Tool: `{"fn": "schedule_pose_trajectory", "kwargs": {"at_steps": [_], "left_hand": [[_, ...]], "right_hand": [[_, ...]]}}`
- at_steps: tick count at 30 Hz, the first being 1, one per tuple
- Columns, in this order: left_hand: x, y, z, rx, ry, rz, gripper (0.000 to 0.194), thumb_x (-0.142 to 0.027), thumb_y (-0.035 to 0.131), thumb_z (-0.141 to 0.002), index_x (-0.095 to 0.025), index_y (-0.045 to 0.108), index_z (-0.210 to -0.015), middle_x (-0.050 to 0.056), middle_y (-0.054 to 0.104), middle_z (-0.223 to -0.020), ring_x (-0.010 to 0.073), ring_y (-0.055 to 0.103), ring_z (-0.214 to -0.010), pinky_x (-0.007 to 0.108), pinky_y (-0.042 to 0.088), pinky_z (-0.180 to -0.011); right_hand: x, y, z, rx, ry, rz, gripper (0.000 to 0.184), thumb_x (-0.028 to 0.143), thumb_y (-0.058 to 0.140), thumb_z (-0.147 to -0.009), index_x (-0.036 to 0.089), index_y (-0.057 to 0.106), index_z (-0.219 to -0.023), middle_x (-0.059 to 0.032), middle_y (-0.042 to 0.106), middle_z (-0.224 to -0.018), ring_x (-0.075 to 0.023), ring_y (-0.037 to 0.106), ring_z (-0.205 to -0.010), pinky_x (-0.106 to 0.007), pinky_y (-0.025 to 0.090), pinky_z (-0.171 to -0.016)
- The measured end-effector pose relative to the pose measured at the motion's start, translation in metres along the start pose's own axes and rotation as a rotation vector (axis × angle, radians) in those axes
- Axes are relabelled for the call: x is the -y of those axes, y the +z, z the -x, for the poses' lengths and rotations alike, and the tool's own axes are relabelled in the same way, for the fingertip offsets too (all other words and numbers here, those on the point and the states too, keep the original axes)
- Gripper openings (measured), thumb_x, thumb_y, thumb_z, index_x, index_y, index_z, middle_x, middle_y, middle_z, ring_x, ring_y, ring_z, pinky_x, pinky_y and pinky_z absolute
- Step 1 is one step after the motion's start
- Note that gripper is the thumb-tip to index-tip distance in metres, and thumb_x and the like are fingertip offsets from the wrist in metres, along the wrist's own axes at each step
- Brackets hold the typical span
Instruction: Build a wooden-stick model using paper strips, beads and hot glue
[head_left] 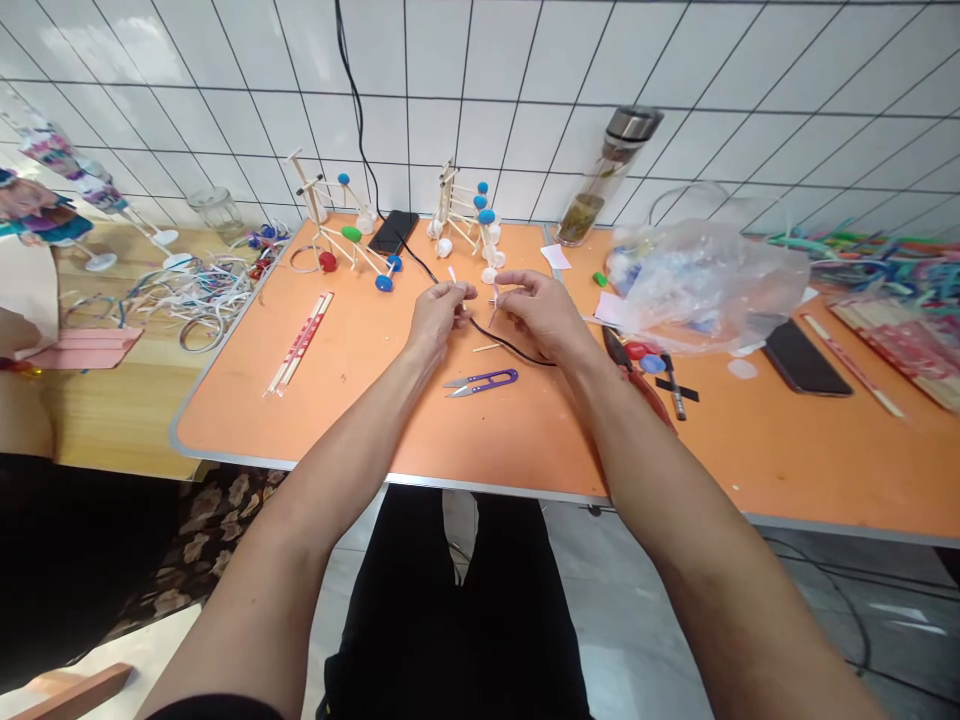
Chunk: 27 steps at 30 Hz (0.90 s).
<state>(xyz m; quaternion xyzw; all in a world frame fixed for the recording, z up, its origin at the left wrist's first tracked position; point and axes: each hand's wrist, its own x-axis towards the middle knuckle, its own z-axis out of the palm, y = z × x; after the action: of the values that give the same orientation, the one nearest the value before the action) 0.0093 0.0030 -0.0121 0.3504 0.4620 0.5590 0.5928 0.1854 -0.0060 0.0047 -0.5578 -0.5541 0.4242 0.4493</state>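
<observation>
My left hand (441, 320) is closed above the middle of the orange table, with a small pale tip (451, 273) showing above its fingers. Opposite it, my right hand (541, 315) pinches a thin pale pink strip (494, 300). A black cable (504, 343) runs behind my left hand and passes beneath my right wrist. Closer to me lie purple thread snips (491, 381), blades pointing left. A short thin stick (487, 347) rests between the hands and the snips. Two stick frames stand at the back: one with red, green and blue balls (351, 234), another with blue and white balls (487, 216).
Wrapped chopsticks (300, 343) lie left; a phone (394, 233) lies at the back. Rightward are a glass bottle (583, 212), plastic bag (705, 285), red-handled tool (654, 398), marker (673, 385) and second phone (806, 358). Tangled strings (206, 290) and another person's arm are at left.
</observation>
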Motion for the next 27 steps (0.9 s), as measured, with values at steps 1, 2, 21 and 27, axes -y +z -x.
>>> {"fn": "schedule_pose_trajectory", "kwargs": {"at_steps": [1,2,21,27], "left_hand": [[0.001,0.0,-0.001,0.039,0.01,-0.003,0.02,-0.022,0.075,-0.105,-0.018,0.08,-0.086,0.004,0.081,-0.091,0.0085,0.063,-0.066,0.02,0.048,-0.061],[0.003,0.0,-0.001,0.08,0.021,-0.004,0.019,-0.024,0.077,-0.104,-0.019,0.081,-0.086,0.005,0.082,-0.096,0.0095,0.065,-0.07,0.02,0.05,-0.063],[0.0,-0.003,0.003,0.205,0.07,-0.034,0.026,-0.03,0.091,-0.098,-0.018,0.082,-0.076,0.004,0.079,-0.079,0.0131,0.07,-0.072,0.023,0.056,-0.073],[0.004,-0.007,-0.003,0.126,0.14,-0.063,0.027,-0.031,0.091,-0.1,-0.019,0.085,-0.077,0.003,0.079,-0.08,0.011,0.067,-0.072,0.021,0.055,-0.076]], "right_hand": [[0.0,-0.002,0.001,0.038,0.055,-0.123,0.049,0.015,0.078,-0.075,0.018,0.076,-0.125,0.0062,0.06,-0.07,-0.0137,0.045,-0.058,-0.027,0.031,-0.056],[0.001,-0.003,0.002,0.077,0.096,-0.224,0.054,0.016,0.08,-0.07,0.018,0.075,-0.123,0.0076,0.057,-0.068,-0.0119,0.041,-0.057,-0.026,0.026,-0.054],[0.004,0.001,0.003,0.215,0.267,-0.453,0.054,0.005,0.086,-0.063,0.022,0.07,-0.112,0.0068,0.063,-0.072,-0.0075,0.04,-0.056,-0.019,0.018,-0.048],[0.005,0.006,0.009,0.07,0.093,-0.2,0.042,0.02,0.09,-0.084,0.024,0.073,-0.123,0.0013,0.075,-0.089,-0.0135,0.062,-0.071,-0.022,0.041,-0.055]]}}
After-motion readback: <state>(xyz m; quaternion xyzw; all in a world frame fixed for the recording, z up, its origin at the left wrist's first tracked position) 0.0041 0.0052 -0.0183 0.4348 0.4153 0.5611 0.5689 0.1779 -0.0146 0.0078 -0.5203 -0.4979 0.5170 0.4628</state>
